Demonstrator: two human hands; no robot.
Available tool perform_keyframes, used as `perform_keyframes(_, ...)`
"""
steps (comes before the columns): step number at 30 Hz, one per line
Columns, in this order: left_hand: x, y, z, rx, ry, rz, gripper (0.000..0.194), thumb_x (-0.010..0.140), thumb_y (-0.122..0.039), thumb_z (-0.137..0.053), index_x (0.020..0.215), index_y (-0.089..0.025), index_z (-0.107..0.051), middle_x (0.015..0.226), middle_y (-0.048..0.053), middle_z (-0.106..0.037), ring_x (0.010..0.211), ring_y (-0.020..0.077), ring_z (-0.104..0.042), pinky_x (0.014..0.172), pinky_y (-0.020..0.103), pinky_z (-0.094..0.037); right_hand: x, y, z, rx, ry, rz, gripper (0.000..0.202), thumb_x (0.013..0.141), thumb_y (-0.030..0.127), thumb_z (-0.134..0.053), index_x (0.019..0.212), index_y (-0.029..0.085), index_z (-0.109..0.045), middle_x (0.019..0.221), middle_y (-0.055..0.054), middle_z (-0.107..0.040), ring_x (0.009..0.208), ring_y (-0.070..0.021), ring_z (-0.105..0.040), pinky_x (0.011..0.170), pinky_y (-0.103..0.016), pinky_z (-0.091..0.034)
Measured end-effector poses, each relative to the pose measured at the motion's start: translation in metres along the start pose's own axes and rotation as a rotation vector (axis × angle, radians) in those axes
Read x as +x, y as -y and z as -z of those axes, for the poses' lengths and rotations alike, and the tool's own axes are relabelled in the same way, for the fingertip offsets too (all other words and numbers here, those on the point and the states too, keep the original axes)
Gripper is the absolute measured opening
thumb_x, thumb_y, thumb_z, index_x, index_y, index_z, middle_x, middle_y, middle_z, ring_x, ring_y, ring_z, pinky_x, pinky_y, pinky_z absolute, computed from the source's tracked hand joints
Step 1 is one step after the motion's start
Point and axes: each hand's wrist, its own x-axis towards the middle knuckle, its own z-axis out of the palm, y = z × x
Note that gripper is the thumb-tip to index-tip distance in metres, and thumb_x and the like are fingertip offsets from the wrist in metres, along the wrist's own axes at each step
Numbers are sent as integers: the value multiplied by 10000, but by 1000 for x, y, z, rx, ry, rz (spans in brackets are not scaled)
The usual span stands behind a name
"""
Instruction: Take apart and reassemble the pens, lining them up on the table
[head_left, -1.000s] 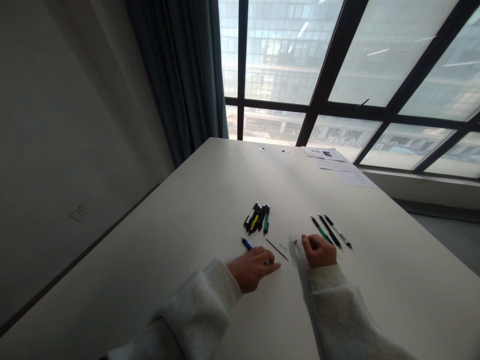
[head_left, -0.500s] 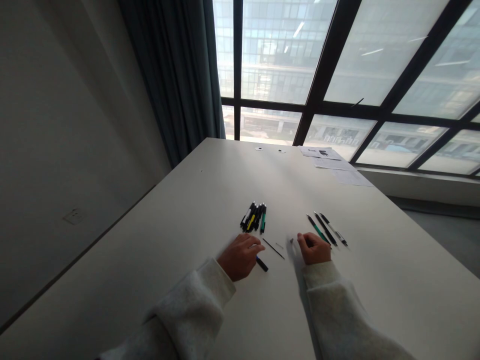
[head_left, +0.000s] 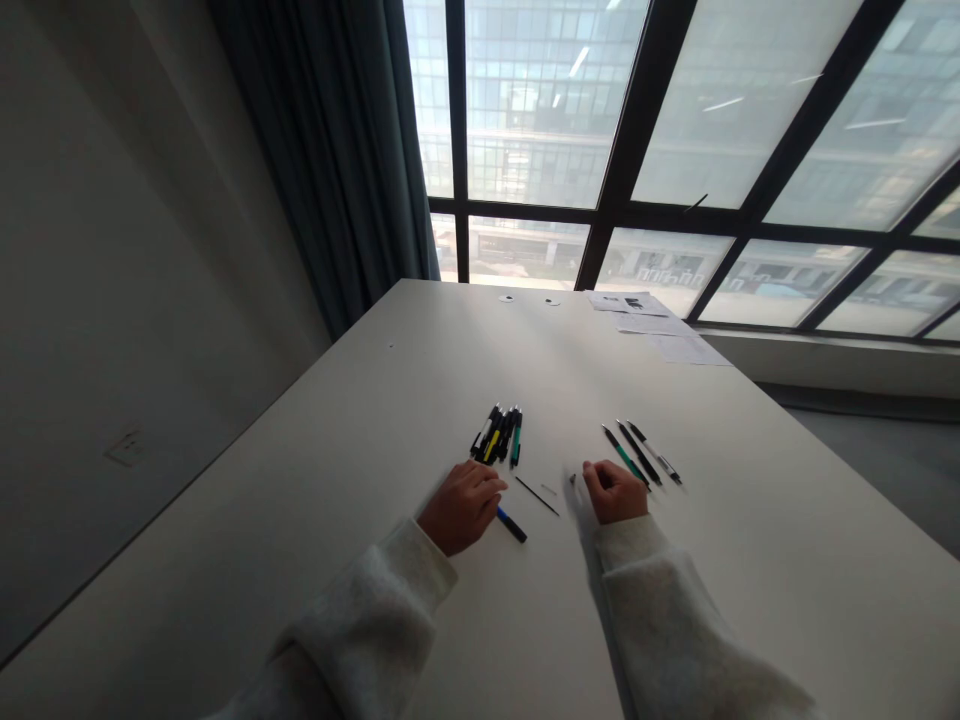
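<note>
- A blue-and-black plastic pen barrel [head_left: 511, 524] lies on the white surface [head_left: 750, 540], its near end under the fingers of the left hand [head_left: 460, 505], which curls over it.
- A thin black ink refill [head_left: 537, 496] lies bare just right of that barrel, between the two hands.
- The right hand [head_left: 615, 491] rests in a loose fist on the surface; whether it grips anything I cannot tell.
- Three slim dark pens [head_left: 642, 454] lie side by side just beyond the right hand.
- A bundle of black, yellow and green pens [head_left: 498, 436] sits beyond the left hand.
- White paper sheets [head_left: 660, 325] lie at the far edge.
</note>
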Motion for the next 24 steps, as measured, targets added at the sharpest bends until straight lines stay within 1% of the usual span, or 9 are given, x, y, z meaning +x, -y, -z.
perform_keyframes(3,0,0,0,-6,32,3,157,878,-193,-554,1002,-181,-651,954,64,-638,927,203,-538,832,375,-459,0,0,0,-5,3,-4,413,852,398,-496,497,188,-522,451,25,-440,444,-111,-407,487,-244,-305)
perform_keyframes(6,-1,1,-1,6,49,23,146,886,-209,-563,1002,-181,-647,967,58,-638,931,205,-534,834,378,-456,0,-1,0,-5,15,-8,414,854,405,-492,505,187,-526,456,25,-443,446,-111,-412,488,-242,-305)
perform_keyframes(10,-1,3,-3,21,49,37,133,887,-208,-569,991,-182,-648,965,54,-638,926,205,-536,823,374,-455,0,-1,0,-6,26,-13,421,859,410,-485,506,185,-533,454,23,-448,444,-112,-415,486,-241,-304)
perform_keyframes(19,-1,6,-5,16,47,22,131,878,-227,-601,992,-183,-649,954,52,-642,916,203,-539,817,371,-447,0,-2,0,-19,43,-9,420,863,407,-489,526,171,-576,457,28,-455,447,-102,-424,490,-227,-314)
perform_keyframes(22,-2,7,-5,0,41,7,144,864,-267,-634,977,-181,-656,943,51,-647,905,202,-543,807,364,-445,0,1,2,-9,54,39,409,873,389,-491,540,170,-585,469,17,-486,449,-106,-442,489,-230,-322)
perform_keyframes(24,-3,7,-6,-22,54,-30,224,811,-345,-695,962,-182,-666,937,49,-653,892,203,-551,804,362,-444,-1,4,4,43,90,109,371,877,367,-501,585,165,-606,501,5,-529,461,-109,-467,496,-229,-341)
